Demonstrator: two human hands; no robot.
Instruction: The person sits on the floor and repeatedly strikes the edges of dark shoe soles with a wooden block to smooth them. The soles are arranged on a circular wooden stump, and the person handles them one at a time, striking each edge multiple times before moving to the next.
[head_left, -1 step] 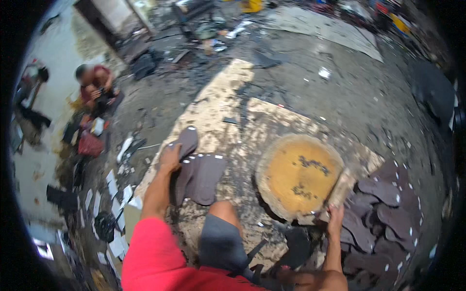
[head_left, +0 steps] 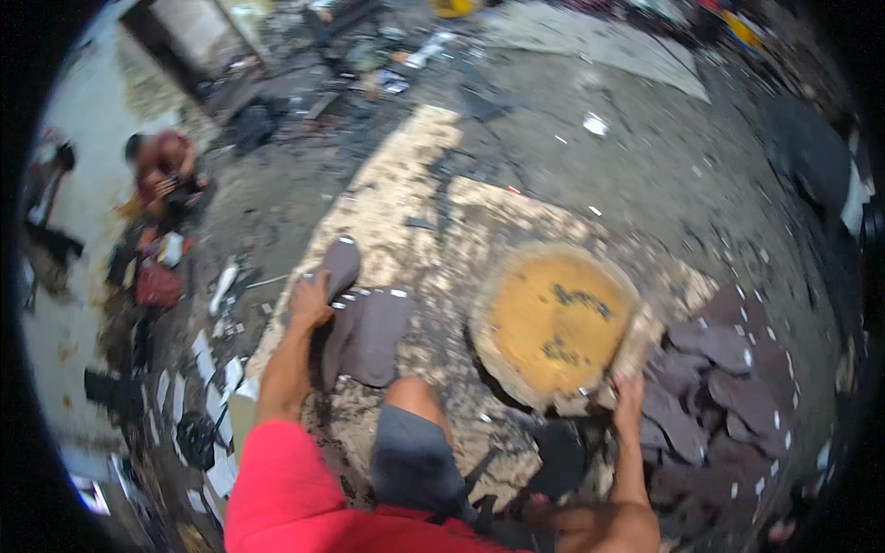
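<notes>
My left hand [head_left: 311, 297] is closed on the near end of a dark brown shoe sole [head_left: 342, 264], left of the middle. Just beside it lies a small stack of similar soles [head_left: 375, 336] with white tags at their far ends. My right hand [head_left: 629, 394] grips the near end of a short, thick wooden club [head_left: 640, 343]. The club lies along the right edge of a round wooden block [head_left: 551, 323], whose yellow top bears dark marks. To the right of that hand spreads a heap of dark soles [head_left: 708, 405]. Blur softens the fingers.
A stained, pale sheet [head_left: 392, 184] lies under the block. White scraps [head_left: 221, 415] litter the floor at left. A person [head_left: 166, 175] crouches by the left wall, near a red bag [head_left: 159, 283]. A grey sheet [head_left: 590, 41] lies at the back.
The whole view has shifted slightly, so things sit a little further left and higher. Both hands keep their holds on the sole and the club.
</notes>
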